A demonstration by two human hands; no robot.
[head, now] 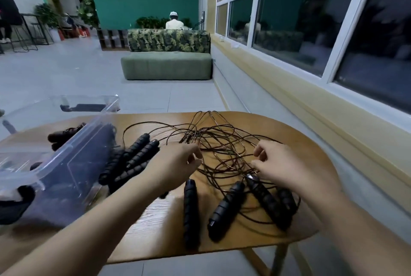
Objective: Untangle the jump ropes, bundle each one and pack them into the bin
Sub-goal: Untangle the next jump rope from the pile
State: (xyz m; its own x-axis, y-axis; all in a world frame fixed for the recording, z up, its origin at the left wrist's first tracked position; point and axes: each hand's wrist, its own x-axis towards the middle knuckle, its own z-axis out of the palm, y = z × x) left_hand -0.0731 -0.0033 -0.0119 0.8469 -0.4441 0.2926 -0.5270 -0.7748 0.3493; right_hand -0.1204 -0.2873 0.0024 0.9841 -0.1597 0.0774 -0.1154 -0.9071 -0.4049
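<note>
Untangling is under way, with both hands in the knot of jump ropes.
The left hand (175, 162) has its fingers curled, pinching a strand at one edge of the thin dark cords (222, 142). The right hand (280, 162) is curled too, nipping strands on the opposite edge, so the snarl lies between them on the wooden table (307, 149). Four black handles (226, 206) lie just nearer than the hands, and a second cluster of grips (135, 158) sits outside the left hand. Nothing looks bundled yet. The next move calls for tracing one cord to its handles and drawing it free without tightening loops. The clear plastic bin (66, 155) sits tipped beyond the left hand, and I cannot tell whether the dark shapes showing through it are inside or behind.
</note>
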